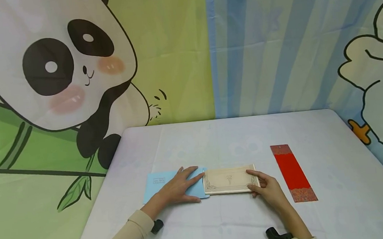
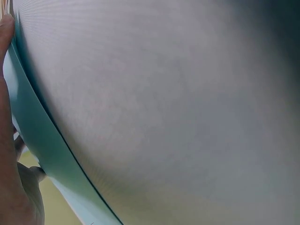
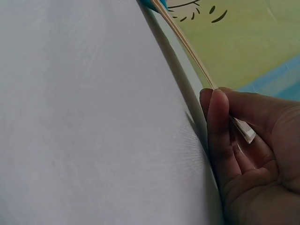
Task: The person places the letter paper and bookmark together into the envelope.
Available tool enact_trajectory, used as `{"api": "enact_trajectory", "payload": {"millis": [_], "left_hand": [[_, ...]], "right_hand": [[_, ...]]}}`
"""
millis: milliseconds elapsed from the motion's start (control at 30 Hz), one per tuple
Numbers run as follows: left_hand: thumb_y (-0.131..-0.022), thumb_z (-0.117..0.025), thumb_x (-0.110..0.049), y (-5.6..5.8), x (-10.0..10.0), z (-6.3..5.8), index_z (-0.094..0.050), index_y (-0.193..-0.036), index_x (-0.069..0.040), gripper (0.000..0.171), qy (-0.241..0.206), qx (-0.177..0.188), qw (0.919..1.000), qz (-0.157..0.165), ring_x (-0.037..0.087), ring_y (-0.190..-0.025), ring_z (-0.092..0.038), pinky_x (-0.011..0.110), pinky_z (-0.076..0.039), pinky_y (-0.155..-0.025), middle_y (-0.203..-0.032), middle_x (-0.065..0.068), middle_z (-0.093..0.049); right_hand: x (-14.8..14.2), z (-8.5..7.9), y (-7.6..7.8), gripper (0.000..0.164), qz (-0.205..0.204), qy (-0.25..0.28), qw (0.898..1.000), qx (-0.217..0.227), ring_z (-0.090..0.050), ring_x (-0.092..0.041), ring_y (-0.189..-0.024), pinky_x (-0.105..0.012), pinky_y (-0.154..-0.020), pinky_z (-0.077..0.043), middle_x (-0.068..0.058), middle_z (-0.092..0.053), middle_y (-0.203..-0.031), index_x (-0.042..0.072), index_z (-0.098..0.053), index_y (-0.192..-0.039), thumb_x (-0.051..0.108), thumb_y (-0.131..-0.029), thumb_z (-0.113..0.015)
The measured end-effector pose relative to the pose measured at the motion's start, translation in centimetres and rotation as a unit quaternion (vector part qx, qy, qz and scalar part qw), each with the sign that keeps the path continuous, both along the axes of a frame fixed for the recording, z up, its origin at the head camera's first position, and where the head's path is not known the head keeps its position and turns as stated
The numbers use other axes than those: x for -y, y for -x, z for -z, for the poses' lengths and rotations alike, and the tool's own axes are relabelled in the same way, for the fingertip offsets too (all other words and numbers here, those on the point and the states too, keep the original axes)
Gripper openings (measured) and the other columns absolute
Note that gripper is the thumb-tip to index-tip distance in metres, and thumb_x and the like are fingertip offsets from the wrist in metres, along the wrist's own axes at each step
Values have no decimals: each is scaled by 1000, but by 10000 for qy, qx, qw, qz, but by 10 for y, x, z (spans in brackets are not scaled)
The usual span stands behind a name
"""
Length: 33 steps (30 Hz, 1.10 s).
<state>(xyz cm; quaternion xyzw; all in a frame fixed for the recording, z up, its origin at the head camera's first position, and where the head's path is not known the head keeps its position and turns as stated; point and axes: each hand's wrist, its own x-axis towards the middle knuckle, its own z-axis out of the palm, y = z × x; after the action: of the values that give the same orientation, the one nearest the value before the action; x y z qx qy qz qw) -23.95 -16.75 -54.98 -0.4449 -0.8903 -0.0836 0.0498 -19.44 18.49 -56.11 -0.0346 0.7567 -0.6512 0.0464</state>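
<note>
In the head view a light blue envelope [image 1: 153, 193] with small printing lies flat on the table. My left hand [image 1: 179, 187] rests across its right half, fingers spread and fairly straight, fingertips by its right end. A cream card [image 1: 229, 182] with a thin ornamental border meets that end of the envelope, its left edge overlapping the blue paper. At the card's right edge my right hand [image 1: 266, 189] pinches it between thumb and fingers. Seen from the right wrist, the card [image 3: 187, 47] is edge-on and shows thin layers.
A red strip [image 1: 293, 173] with patterned ends lies on the table to the right of my right hand. The white tablecloth [image 1: 210, 144] stretches behind the papers. Printed curtains [image 1: 172, 60] hang beyond the table's back edge. Black wrist devices [image 1: 278, 237] sit at both wrists.
</note>
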Motion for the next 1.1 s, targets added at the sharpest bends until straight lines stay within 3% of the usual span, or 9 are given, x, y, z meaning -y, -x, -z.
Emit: {"api": "enact_trajectory", "payload": {"millis": [200,433,567,700,900,1100], "left_hand": [[-77,-50,-71,0,0,-1,-27,-147,-21,89,-35,-49,10000,33,23,-134,-24,58,-22,-103,-146,14,-26],[-77,-49,-72,0,0,-1,-28,-147,-21,89,-55,-26,10000,28,23,-134,-24,58,-22,-103,-147,13,-25],[-77,-49,-72,0,0,0,-27,-147,-22,89,-26,14,10000,-6,23,-135,-24,58,-20,-104,-147,13,-25],[-77,-49,-72,0,0,0,-27,-147,-24,88,3,71,10000,-30,23,-135,-23,58,-19,-104,-147,13,-24],[-77,-50,-72,-1,0,-1,-29,-146,-26,85,-9,84,9999,-55,25,-134,-25,59,-21,-103,-147,13,-25],[-77,-50,-71,-1,0,-1,-29,-146,-29,83,-13,84,10000,-44,25,-134,-25,59,-21,-103,-147,12,-25]], "right_hand": [[9,-17,-4,54,-168,20,9998,93,-61,-26,-57,-30,-54,-51,-27,-57,-113,-1,-52,-128,-1,-78,-71],[22,-4,0,51,-80,-620,9980,-23,-60,-15,-67,-26,-53,-50,-16,-63,-108,9,-60,-123,8,-75,-76],[31,-6,1,48,-156,-1196,9923,-273,-56,-11,-66,-22,-54,-46,-7,-65,-92,14,-62,-121,11,-75,-76],[38,-10,2,45,-220,-1513,9876,-363,-46,-12,-61,-21,-51,-38,-1,-55,-76,14,-62,-121,5,-78,-73],[43,-9,4,41,-51,-1557,9866,-475,-41,-9,-55,-19,-48,-34,1,-48,-65,11,-64,-115,3,-76,-74],[45,-6,4,38,208,-1504,9874,-447,-46,-8,-56,-19,-47,-37,1,-53,-65,10,-66,-110,6,-74,-77]]}}
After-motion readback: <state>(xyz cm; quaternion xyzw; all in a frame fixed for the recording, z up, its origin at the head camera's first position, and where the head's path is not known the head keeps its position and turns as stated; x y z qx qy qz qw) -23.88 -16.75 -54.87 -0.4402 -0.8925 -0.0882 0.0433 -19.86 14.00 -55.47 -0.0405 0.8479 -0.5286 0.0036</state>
